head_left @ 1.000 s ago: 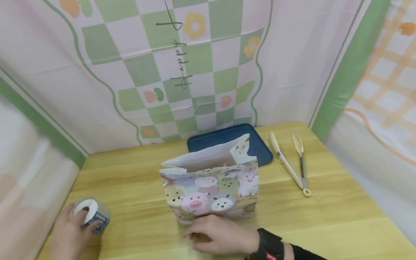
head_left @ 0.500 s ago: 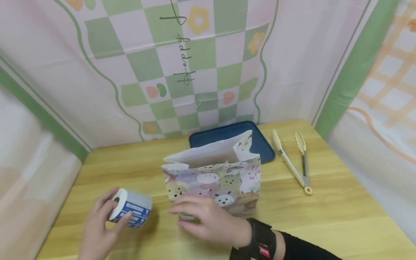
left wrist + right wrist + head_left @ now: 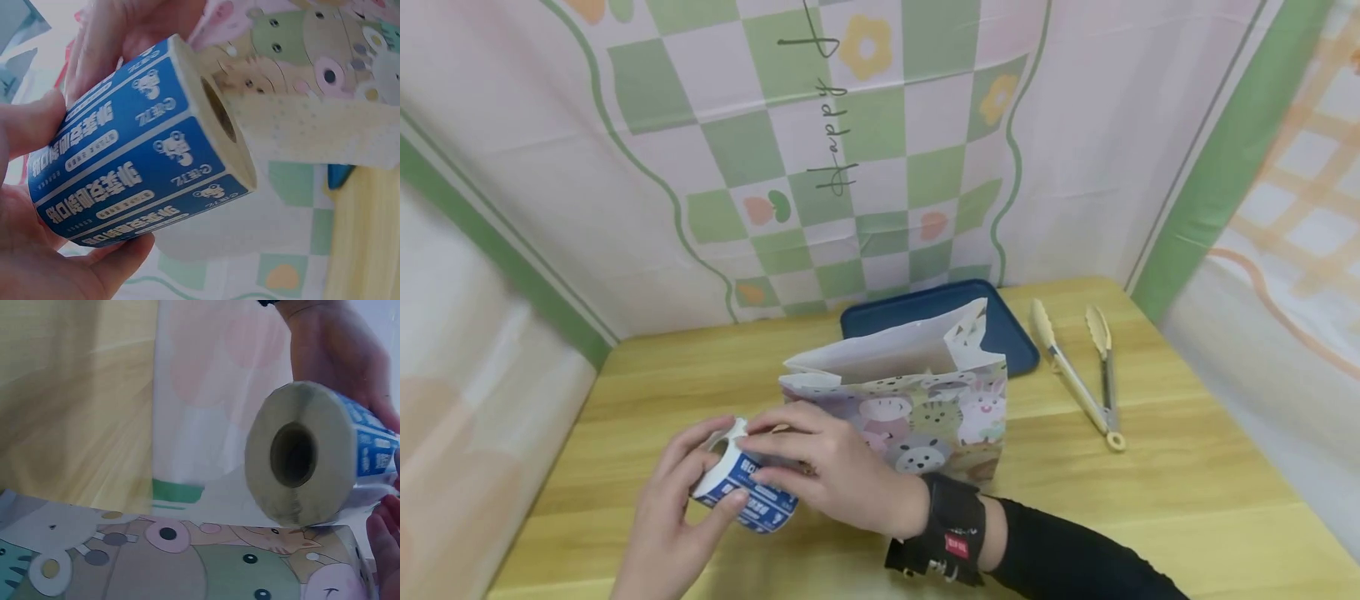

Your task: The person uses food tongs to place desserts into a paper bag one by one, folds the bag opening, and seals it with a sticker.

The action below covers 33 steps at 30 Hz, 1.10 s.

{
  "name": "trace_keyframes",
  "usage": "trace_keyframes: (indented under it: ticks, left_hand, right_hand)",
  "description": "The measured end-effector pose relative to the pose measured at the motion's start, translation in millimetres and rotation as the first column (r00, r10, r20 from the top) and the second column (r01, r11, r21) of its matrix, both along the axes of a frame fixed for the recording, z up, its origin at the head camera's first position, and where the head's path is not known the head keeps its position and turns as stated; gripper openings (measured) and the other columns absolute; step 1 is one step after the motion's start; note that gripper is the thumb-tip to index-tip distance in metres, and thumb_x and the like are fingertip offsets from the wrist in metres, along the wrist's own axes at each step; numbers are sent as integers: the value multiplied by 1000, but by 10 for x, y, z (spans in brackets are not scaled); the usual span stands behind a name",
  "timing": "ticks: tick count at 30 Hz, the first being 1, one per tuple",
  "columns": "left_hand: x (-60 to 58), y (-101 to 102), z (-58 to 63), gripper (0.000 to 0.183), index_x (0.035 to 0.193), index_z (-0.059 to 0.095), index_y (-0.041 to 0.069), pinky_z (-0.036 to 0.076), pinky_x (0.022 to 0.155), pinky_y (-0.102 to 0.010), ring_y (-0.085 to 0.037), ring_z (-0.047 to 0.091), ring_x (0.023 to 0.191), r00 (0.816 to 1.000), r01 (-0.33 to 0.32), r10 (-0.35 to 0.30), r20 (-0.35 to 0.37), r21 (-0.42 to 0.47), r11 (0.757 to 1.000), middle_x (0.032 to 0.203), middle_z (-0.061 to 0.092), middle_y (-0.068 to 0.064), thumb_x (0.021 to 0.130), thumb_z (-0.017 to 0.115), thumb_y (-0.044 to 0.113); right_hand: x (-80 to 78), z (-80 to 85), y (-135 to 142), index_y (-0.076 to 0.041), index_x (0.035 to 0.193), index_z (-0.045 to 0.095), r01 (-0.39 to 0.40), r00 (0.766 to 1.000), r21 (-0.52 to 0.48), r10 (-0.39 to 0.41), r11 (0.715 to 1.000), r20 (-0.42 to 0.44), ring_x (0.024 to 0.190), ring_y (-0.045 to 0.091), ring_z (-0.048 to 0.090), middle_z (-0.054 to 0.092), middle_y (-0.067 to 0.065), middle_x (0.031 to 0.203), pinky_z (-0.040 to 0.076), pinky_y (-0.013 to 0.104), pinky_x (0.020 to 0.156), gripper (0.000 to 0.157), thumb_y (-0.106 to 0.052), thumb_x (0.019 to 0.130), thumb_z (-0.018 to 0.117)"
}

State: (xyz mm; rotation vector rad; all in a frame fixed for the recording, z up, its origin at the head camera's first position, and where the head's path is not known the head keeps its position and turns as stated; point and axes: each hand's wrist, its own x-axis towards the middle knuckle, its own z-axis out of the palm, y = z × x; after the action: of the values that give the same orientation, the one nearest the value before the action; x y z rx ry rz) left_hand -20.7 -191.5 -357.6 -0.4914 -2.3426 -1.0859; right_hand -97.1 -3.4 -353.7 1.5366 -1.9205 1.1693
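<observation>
A roll of blue-and-white printed labels is held up over the table's left half. My left hand grips it, with fingers at the open core and the thumb on the printed side. From the right, my right hand has fingers and thumb on the roll's upper side, slightly bent; the exact contact is partly hidden. The left wrist view shows the roll close up, its blue labels facing the camera. In the right wrist view the cardboard core of the roll faces me.
Just behind the right hand stands an open paper bag with cartoon animals. A dark blue tray lies partly behind it. Tongs lie spread at the right on the wooden table. Patterned cloth hangs behind.
The left hand has lifted the label roll off the table and brought it right, tilting it. The right hand has moved left from the bag's front to touch the roll.
</observation>
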Motion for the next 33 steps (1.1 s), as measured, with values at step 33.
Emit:
trace_keyframes:
  ticks: [33]
  left_hand:
    - [23,131,107,28,83,65,5,36,86,-12,-7,51,108,986,-163,164,-32,26,986,122,58,-9,62,80,-7]
  right_hand:
    - [-4,24,-85,-1,98,74,21,1000,-225,-23,974,-4,104,13,55,66,11,106,51,20,84,21,-7,78,75]
